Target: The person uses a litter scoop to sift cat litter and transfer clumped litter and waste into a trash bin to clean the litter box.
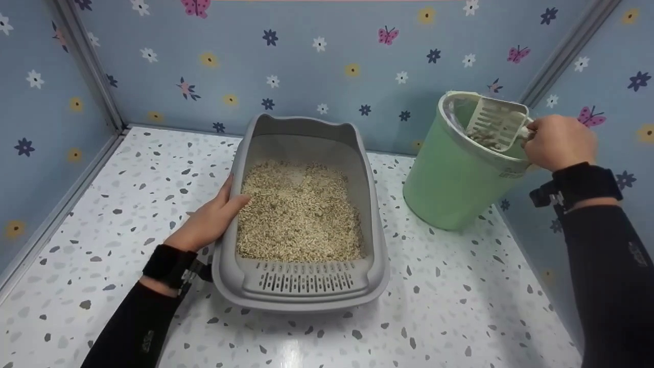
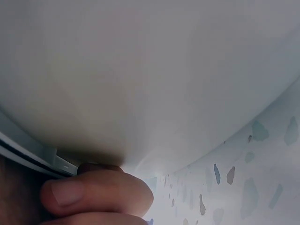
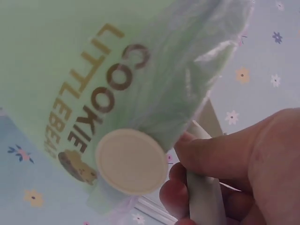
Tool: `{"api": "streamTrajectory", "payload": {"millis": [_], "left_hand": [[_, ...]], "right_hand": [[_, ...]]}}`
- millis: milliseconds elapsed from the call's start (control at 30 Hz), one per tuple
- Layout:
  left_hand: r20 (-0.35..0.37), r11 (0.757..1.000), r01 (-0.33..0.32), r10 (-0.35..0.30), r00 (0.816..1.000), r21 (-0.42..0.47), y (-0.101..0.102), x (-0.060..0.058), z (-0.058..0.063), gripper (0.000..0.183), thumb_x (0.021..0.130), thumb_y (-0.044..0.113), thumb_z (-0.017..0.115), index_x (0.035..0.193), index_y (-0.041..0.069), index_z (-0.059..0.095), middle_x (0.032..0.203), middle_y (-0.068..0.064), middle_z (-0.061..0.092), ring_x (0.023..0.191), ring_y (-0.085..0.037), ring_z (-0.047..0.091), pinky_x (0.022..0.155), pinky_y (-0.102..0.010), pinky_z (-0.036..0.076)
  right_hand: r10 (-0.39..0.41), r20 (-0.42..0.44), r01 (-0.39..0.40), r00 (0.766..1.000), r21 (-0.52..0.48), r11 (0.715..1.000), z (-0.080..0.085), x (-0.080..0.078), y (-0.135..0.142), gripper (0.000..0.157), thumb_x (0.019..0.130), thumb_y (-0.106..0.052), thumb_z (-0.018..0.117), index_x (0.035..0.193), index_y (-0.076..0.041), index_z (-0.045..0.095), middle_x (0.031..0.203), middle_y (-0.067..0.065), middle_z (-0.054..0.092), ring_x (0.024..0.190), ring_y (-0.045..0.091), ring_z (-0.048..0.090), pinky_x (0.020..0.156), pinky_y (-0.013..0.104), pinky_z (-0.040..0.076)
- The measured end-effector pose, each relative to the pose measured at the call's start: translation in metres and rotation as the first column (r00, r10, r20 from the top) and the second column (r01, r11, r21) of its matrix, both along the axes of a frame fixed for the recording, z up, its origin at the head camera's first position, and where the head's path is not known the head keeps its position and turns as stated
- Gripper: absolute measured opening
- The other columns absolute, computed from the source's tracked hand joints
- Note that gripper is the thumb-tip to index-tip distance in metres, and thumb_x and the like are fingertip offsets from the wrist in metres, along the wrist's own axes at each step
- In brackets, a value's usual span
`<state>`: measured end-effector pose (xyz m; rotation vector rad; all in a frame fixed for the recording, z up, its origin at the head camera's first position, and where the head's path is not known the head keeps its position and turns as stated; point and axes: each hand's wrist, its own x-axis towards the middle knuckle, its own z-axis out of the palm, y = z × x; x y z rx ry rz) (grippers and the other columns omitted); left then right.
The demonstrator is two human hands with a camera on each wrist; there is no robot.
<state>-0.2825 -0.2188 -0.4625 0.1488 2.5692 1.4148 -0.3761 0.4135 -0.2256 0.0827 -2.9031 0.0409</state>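
A grey litter box [image 1: 376,240] holds tan pellet litter [image 1: 301,214]. At its left side my left hand [image 1: 209,220] grips the rim, thumb over the top; in the left wrist view the fingers [image 2: 103,190] are curled under the rim against the outer wall. My right hand [image 1: 559,143] grips the handle of a pale slotted litter scoop [image 1: 498,120], tilted down into the mouth of a green bin [image 1: 444,174]. Brownish clumps lie at the scoop's lower part. The right wrist view shows fingers and thumb round the scoop handle [image 3: 204,199].
A clear plastic liner [image 3: 206,61] is folded over the bin's rim. The bin stands at the back right, near the patterned side wall [image 1: 623,102]. Behind the litter box runs the back wall [image 1: 306,66]. Speckled white floor [image 1: 127,245] lies around the box.
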Motion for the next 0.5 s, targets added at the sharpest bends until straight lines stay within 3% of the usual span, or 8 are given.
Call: {"api": "streamTrajectory", "payload": {"millis": [100, 233, 367, 500], "left_hand": [[-0.003, 1.0, 0.004, -0.004, 1.0, 0.011, 0.0, 0.0, 0.0, 0.096, 0.107, 0.086, 0.033, 0.175, 0.042, -0.018, 0.184, -0.023, 0.006, 0.152, -0.063, 0.039, 0.122, -0.073, 0.038], [-0.001, 1.0, 0.004, -0.004, 1.0, 0.007, 0.0, 0.0, 0.0, 0.096, 0.107, 0.086, 0.033, 0.175, 0.042, -0.018, 0.184, -0.024, 0.005, 0.149, -0.064, 0.042, 0.118, -0.074, 0.043], [0.001, 1.0, -0.002, 0.002, 1.0, 0.002, 0.001, 0.0, 0.0, 0.095, 0.106, 0.087, 0.033, 0.174, 0.045, -0.017, 0.183, -0.026, 0.009, 0.146, -0.064, 0.046, 0.116, -0.074, 0.045], [0.003, 1.0, -0.011, 0.011, 1.0, -0.004, 0.0, -0.001, -0.001, 0.095, 0.104, 0.089, 0.033, 0.174, 0.047, -0.017, 0.182, -0.027, 0.012, 0.142, -0.062, 0.051, 0.113, -0.073, 0.047]], "right_hand": [[0.01, -0.069, -0.006, 0.998, 0.059, 0.998, -0.003, -0.003, -0.003, 0.025, 0.089, 0.003, 0.052, 0.095, 0.006, 0.077, 0.081, 0.03, 0.066, 0.063, 0.04, 0.052, 0.048, 0.049, 0.038], [0.043, -0.188, -0.008, 0.981, 0.186, 0.983, -0.01, -0.005, -0.007, 0.012, 0.084, 0.013, 0.056, 0.085, 0.009, 0.067, 0.077, 0.024, 0.06, 0.059, 0.038, 0.048, 0.045, 0.052, 0.037], [0.143, -0.351, -0.024, 0.925, 0.324, 0.946, -0.021, -0.005, -0.009, 0.006, 0.093, 0.016, 0.061, 0.09, 0.013, 0.065, 0.085, 0.028, 0.064, 0.06, 0.042, 0.055, 0.046, 0.055, 0.041], [0.224, -0.434, -0.047, 0.873, 0.382, 0.923, -0.029, -0.006, -0.008, 0.021, 0.105, 0.005, 0.064, 0.085, 0.01, 0.06, 0.083, 0.028, 0.062, 0.065, 0.045, 0.059, 0.052, 0.058, 0.047]]}}
